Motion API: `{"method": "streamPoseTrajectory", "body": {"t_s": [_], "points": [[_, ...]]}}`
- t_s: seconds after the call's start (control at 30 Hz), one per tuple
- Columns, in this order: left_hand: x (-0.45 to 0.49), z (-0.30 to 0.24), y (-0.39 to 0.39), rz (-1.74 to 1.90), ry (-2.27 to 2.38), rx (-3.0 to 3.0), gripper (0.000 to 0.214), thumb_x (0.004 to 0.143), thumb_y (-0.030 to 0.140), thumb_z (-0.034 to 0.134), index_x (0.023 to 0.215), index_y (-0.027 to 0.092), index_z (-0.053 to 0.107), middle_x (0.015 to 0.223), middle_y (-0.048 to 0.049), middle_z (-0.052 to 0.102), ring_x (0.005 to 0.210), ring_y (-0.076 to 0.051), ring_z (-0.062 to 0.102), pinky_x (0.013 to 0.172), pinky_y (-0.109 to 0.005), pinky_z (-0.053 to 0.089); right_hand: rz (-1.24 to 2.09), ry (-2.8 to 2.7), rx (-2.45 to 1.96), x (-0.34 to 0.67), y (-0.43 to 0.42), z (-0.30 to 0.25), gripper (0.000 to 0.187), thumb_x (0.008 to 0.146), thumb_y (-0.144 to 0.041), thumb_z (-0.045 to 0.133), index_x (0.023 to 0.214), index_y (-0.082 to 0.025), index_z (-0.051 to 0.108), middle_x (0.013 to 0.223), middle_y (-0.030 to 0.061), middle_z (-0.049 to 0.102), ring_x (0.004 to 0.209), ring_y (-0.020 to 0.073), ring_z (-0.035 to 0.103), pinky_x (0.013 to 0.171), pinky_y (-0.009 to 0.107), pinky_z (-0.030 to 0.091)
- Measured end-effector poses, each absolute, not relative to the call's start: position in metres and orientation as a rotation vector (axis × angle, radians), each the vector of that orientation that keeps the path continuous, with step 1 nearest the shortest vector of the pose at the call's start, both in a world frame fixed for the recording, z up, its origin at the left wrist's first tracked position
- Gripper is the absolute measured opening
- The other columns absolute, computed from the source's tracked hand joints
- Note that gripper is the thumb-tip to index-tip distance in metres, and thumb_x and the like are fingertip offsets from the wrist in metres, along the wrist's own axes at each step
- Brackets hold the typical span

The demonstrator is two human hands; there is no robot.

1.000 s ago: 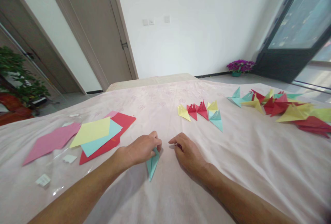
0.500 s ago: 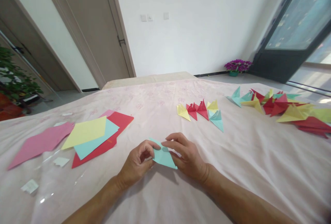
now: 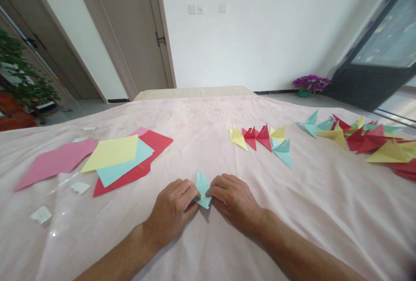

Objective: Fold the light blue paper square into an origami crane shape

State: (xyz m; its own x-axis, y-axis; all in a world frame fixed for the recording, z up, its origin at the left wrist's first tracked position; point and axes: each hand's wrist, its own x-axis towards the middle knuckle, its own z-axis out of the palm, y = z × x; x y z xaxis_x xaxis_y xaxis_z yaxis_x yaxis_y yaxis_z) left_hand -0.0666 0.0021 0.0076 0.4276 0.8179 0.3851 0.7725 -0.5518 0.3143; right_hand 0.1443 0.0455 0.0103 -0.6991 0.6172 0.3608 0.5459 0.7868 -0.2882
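Observation:
A small folded piece of light teal origami paper [image 3: 203,189] is held between my two hands, just above or on the cloth at the near middle of the table. Its narrow split tip points away from me and a shorter point faces me. My left hand [image 3: 175,201] pinches its left edge, fingers curled. On the opposite edge, my right hand [image 3: 235,198] is closed with thumb and fingers at the paper. Both sets of fingertips partly cover the sides of the fold.
Loose square sheets, with a yellow sheet [image 3: 112,153] on top and a pink sheet [image 3: 55,162] beside them, lie left near white scraps [image 3: 41,214]. Several folded paper cranes [image 3: 264,137] stand right of centre. A larger crane pile [image 3: 373,138] spreads along the right. Pale pink cloth [image 3: 195,250] covers the table.
The teal paper has turned from a slanted, wider shape to a narrow one with its tip pointing away. Both hands now pinch its sides, the right fingers more curled. The view has shifted slightly.

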Motion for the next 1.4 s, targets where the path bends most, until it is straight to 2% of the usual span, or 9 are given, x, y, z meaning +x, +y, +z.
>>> {"method": "streamPoseTrajectory", "body": {"t_s": [0.23,0.43,0.67,0.9,1.1,1.23,1.4], "points": [[-0.067,0.004,0.005,0.783,1.609,2.368,0.019,0.09,0.023,0.062,0.074,0.02,0.054,0.077,0.0003,0.059,0.076,-0.017,0.054,0.069,-0.03,0.041,0.428,-2.461,-1.048,0.144,0.051,0.009,0.013,0.095,-0.025,0.06,0.083,-0.021,0.063,0.084,0.0008,0.061,0.081,0.0165,0.053,0.074,0.028,0.039],[-0.064,0.006,0.009,0.708,1.717,2.231,0.017,0.091,0.025,0.061,0.076,0.02,0.054,0.084,0.0004,0.058,0.08,-0.017,0.055,0.072,-0.03,0.043,0.403,-2.474,-1.152,0.138,0.051,0.014,0.02,0.098,-0.024,0.052,0.08,-0.019,0.059,0.083,0.0021,0.058,0.08,0.0168,0.052,0.074,0.029,0.039],[-0.062,0.006,0.012,0.702,1.722,2.247,0.016,0.09,0.026,0.062,0.076,0.02,0.056,0.087,-0.0007,0.059,0.083,-0.018,0.057,0.075,-0.032,0.045,0.449,-2.397,-1.174,0.137,0.049,0.013,0.013,0.092,-0.022,0.061,0.08,-0.02,0.059,0.082,0.0007,0.058,0.079,0.0162,0.052,0.073,0.028,0.039],[-0.072,0.009,0.01,0.761,1.507,2.216,0.009,0.081,0.022,0.075,0.084,0.024,0.067,0.102,0.0001,0.065,0.094,-0.019,0.06,0.082,-0.033,0.045,0.502,-2.4,-1.033,0.144,0.049,0.014,0.013,0.089,-0.016,0.065,0.077,-0.02,0.062,0.079,0.0005,0.06,0.079,0.0164,0.052,0.071,0.028,0.038],[-0.073,0.004,0.009,0.861,1.472,2.262,0.006,0.087,0.022,0.069,0.081,0.022,0.068,0.092,-0.0005,0.067,0.086,-0.017,0.059,0.078,-0.032,0.045,0.442,-2.507,-1.032,0.149,0.043,0.02,0.009,0.092,-0.02,0.062,0.083,-0.021,0.065,0.084,0.0018,0.062,0.081,0.0171,0.052,0.073,0.03,0.039],[-0.071,0.004,0.011,0.844,1.506,2.233,0.011,0.086,0.023,0.07,0.076,0.021,0.065,0.089,-0.0001,0.066,0.085,-0.017,0.059,0.076,-0.031,0.044,0.387,-2.498,-1.083,0.143,0.039,0.02,0.018,0.094,-0.026,0.059,0.078,-0.019,0.061,0.082,0.0025,0.06,0.078,0.0169,0.052,0.071,0.03,0.039],[-0.069,0.007,0.013,0.767,1.574,2.224,0.017,0.087,0.026,0.069,0.073,0.02,0.06,0.088,0.0003,0.064,0.084,-0.017,0.057,0.075,-0.032,0.043,0.395,-2.442,-1.119,0.139,0.042,0.015,0.02,0.094,-0.021,0.058,0.074,-0.019,0.056,0.079,0.0024,0.057,0.077,0.0169,0.05,0.071,0.03,0.039]]}}
